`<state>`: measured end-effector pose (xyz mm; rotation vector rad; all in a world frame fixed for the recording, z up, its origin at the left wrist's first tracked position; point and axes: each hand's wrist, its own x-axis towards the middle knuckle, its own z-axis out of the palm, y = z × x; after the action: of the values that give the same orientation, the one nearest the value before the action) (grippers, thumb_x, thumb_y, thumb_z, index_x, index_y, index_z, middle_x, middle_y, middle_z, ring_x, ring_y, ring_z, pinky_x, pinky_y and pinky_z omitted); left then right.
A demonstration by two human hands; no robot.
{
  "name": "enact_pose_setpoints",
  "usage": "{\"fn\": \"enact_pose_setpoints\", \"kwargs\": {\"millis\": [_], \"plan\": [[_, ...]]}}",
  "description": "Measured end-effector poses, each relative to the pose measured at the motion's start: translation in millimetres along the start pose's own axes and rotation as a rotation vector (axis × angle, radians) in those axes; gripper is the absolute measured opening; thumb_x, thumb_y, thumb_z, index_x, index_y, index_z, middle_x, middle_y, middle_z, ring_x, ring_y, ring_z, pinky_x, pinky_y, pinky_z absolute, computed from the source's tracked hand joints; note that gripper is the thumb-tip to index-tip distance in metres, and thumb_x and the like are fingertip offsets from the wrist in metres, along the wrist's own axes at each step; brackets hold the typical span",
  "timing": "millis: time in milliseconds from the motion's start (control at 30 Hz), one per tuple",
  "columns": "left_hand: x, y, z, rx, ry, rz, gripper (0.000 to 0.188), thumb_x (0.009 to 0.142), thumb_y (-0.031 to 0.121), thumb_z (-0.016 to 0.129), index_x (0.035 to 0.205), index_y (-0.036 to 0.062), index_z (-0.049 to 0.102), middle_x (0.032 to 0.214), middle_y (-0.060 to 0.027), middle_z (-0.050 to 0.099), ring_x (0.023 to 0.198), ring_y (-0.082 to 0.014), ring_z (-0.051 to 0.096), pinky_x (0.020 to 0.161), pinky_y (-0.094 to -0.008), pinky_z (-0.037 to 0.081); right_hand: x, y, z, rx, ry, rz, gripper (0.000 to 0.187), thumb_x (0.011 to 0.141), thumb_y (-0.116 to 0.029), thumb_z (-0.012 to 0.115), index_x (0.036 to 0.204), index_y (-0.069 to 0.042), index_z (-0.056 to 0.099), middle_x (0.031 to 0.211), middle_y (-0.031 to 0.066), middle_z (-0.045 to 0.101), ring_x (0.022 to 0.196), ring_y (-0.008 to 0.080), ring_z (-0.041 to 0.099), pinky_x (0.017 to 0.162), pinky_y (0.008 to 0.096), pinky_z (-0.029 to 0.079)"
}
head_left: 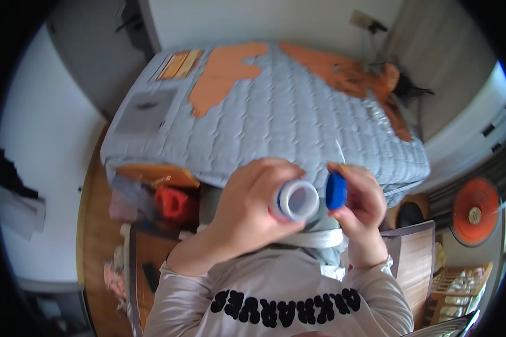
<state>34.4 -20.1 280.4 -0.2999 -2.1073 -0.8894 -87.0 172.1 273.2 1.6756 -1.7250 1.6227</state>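
Blue cap (336, 190), head view: held on edge in the fingers of the right hand (361, 203), thumb at its lower edge and a fingertip at its upper edge. The grip is narrow, spanning the cap only. The cap is off the bottle (299, 200) and just beside its mouth, a small gap between them.

The bottle, whitish with a blue band below the neck, is in the left hand (252, 197). Fingers and thumb are curled around its body. Its open mouth is tilted toward the camera; the contents cannot be made out. Both items are above the person's lap, in front of a pale shirt (298, 281).

Beyond the hands stands a bed (298, 129) with a grey-blue quilted cover. On it, to the left, lie a flat orange-brown piece (226, 73), a grey square sheet (147, 111) and a framed wood-coloured panel (180, 65). A crumpled brown piece (351, 78) lies at the far right. A red object (174, 202), blurred, is at lower left, below the bed edge.
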Motion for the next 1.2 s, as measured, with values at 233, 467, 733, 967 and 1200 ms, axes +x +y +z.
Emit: {"fn": "enact_pose_setpoints", "kwargs": {"millis": [233,467,733,967,1200], "plan": [[-88.8,-61.0,-27.7,0.268,-0.028,-0.364,0.042,0.065,0.015,0.087,0.098,0.0037,0.064,0.092,-0.0129,0.067,0.086,-0.0363,0.067,0.074,-0.0449,0.054,31.1,42.6,99.3,0.146,-0.560,0.041,0.046,0.080,-0.012,0.083,0.122,-0.001,0.069,0.121,0.0167,0.070,0.105,0.0334,0.070,0.083,0.0388,0.057],[-167.9,-73.4,-56.4,0.095,-0.225,-0.611,0.038,0.067,0.017,0.085,0.098,0.0039,0.066,0.093,-0.0131,0.068,0.088,-0.0354,0.067,0.074,-0.0437,0.053,1.2,61.6,163.7,0.063,-0.887,-0.123,0.034,0.083,-0.026,0.078,0.110,-0.007,0.068,0.104,0.0109,0.069,0.085,0.0328,0.068,0.071,0.0386,0.053],[-226.7,-94.2,-41.4,0.560,-0.109,-0.649,0.038,0.065,0.017,0.084,0.098,0.0100,0.066,0.104,-0.0056,0.065,0.099,-0.0303,0.064,0.086,-0.0444,0.049,-62.3,63.9,244.5,-0.394,-0.796,0.283,0.048,0.092,-0.051,0.065,0.075,-0.006,0.065,0.066,0.0145,0.064,0.053,0.0311,0.065,0.047,0.0378,0.051],[-237.1,-121.1,-65.9,0.250,0.014,-0.690,0.041,0.068,0.020,0.081,0.104,0.0081,0.067,0.106,-0.0080,0.068,0.099,-0.0313,0.065,0.088,-0.0448,0.050,-47.5,67.2,265.1,-0.125,-0.676,-0.117,0.048,0.088,-0.043,0.075,0.117,-0.008,0.060,0.081,0.0119,0.065,0.065,0.0346,0.066,0.057,0.0413,0.054],[-233.4,-147.3,-41.1,0.673,0.325,-0.582,0.026,0.079,0.014,0.073,0.104,0.0083,0.067,0.111,-0.0086,0.067,0.104,-0.0312,0.063,0.092,-0.0446,0.047,-49.3,79.6,308.8,-0.248,-0.521,0.190,0.035,0.093,-0.037,0.070,0.089,-0.007,0.052,0.068,0.0172,0.061,0.056,0.0378,0.063,0.049,0.0459,0.049]]}}
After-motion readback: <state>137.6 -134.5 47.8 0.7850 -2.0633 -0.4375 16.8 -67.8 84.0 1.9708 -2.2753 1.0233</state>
